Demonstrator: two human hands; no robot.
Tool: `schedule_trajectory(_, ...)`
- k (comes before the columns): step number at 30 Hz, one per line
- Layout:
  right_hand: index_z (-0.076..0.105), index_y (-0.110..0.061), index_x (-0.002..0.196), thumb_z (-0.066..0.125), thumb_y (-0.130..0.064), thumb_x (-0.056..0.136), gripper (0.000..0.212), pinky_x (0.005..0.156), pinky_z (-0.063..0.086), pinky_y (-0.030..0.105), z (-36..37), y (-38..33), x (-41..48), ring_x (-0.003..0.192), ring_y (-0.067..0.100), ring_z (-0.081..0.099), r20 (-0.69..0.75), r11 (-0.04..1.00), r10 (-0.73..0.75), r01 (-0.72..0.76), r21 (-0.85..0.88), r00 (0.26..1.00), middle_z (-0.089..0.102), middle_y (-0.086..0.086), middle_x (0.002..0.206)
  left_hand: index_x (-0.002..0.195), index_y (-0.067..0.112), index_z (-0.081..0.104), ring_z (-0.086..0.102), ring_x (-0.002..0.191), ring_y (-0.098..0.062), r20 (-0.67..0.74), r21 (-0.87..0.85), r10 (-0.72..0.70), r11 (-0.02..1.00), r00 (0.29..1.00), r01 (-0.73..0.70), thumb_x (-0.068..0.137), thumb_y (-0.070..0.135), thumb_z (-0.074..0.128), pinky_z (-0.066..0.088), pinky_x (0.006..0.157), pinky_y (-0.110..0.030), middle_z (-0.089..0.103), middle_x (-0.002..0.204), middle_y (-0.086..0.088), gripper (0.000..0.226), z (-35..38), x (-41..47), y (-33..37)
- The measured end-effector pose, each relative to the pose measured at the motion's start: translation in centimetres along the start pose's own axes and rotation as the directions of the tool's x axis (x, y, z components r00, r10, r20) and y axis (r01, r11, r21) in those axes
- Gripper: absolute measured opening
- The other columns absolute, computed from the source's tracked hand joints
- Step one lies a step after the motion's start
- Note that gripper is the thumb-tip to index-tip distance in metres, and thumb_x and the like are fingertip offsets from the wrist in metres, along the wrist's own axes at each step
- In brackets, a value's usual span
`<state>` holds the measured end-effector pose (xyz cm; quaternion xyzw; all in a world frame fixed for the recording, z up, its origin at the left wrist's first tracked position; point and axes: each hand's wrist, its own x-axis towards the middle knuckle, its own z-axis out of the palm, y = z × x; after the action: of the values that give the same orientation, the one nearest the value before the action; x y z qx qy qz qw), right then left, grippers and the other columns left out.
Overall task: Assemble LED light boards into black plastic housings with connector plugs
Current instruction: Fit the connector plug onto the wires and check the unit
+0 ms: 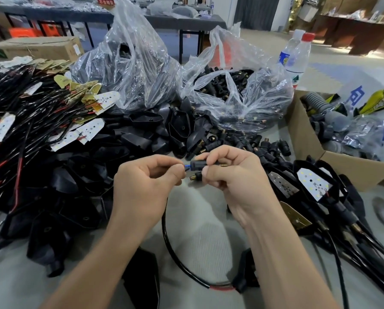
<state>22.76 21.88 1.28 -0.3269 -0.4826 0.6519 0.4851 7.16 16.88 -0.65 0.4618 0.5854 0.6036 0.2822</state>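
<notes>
Hands meet mid-table: left hand [149, 177] pinches blue wire tip [187, 167], right hand [229, 172] grips black plug [197, 165], touching it.

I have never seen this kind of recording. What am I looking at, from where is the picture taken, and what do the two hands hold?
No machine here: a person works with bare hands, and the single camera sits on the head, looking down. The left hand pinches the end of a black cable. The right hand holds a black connector plug. Around lie wired LED boards, black housings and a bag of plugs.
</notes>
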Motion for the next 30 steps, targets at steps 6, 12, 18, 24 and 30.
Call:
schedule_trajectory(6, 0.064, -0.01, 0.064, 0.059, 0.028, 0.069, 0.039, 0.053, 0.041, 0.023, -0.19, 0.03, -0.19, 0.058, 0.015, 0.054, 0.027, 0.99, -0.02, 0.023, -0.139, 0.999, 0.075, 0.013, 0.086, 0.075, 0.03, 0.081, 0.074, 0.064, -0.016, 0.02, -0.103, -0.084, 0.991, 0.996, 0.085, 0.086, 0.008, 0.078, 0.053, 0.059, -0.015, 0.077, 0.07, -0.004, 0.025, 0.24, -0.35, 0.0)
schedule_trajectory(12, 0.066, -0.013, 0.062, 0.061, 0.027, 0.07, 0.041, 0.053, 0.043, 0.019, 0.02, 0.0, -0.13, 0.062, 0.011, 0.059, 0.059, 0.966, -0.051, 0.065, -0.25, 0.997, 0.077, 0.008, 0.085, 0.074, 0.032, 0.08, 0.074, 0.061, -0.015, -0.029, -0.07, -0.071, 0.995, 0.997, 0.069, 0.089, 0.002, 0.074, 0.054, 0.059, -0.015, 0.076, 0.066, -0.003, 0.034, 0.45, -0.62, 0.02)
schedule_trajectory(18, 0.066, -0.017, 0.061, 0.065, 0.011, 0.06, 0.027, 0.054, 0.042, 0.019, 0.39, 0.16, -0.18, 0.059, 0.01, 0.056, 0.058, 0.972, -0.026, 0.039, -0.233, 0.998, 0.077, 0.007, 0.085, 0.076, 0.039, 0.079, 0.073, 0.061, -0.009, -0.061, 0.043, -0.009, 0.999, 0.998, 0.012, 0.089, 0.006, 0.076, 0.054, 0.06, -0.014, 0.075, 0.064, 0.005, 0.036, 0.37, -0.81, 0.13)
schedule_trajectory(24, 0.065, -0.018, 0.061, 0.061, 0.023, 0.065, 0.041, 0.069, 0.054, 0.033, 0.54, 0.5, -0.18, 0.076, 0.016, 0.067, 0.114, 0.973, -0.059, 0.083, -0.216, 0.992, 0.077, 0.007, 0.088, 0.075, 0.034, 0.08, 0.071, 0.057, -0.013, -0.031, 0.03, -0.035, 0.999, 0.999, 0.036, 0.089, 0.003, 0.074, 0.056, 0.058, -0.018, 0.074, 0.063, -0.001, 0.035, -0.09, -0.53, -0.02)
schedule_trajectory(30, 0.062, -0.015, 0.062, 0.057, 0.034, 0.067, 0.049, 0.081, 0.057, 0.036, 0.5, 0.55, -0.26, 0.086, 0.016, 0.073, 0.098, 0.965, -0.089, 0.11, -0.239, 0.991, 0.078, 0.007, 0.088, 0.074, 0.027, 0.081, 0.071, 0.061, -0.014, 0.032, -0.132, -0.077, 0.988, 0.997, 0.081, 0.091, 0.001, 0.071, 0.052, 0.059, -0.016, 0.075, 0.066, -0.007, 0.033, -0.1, -0.34, 0.01)
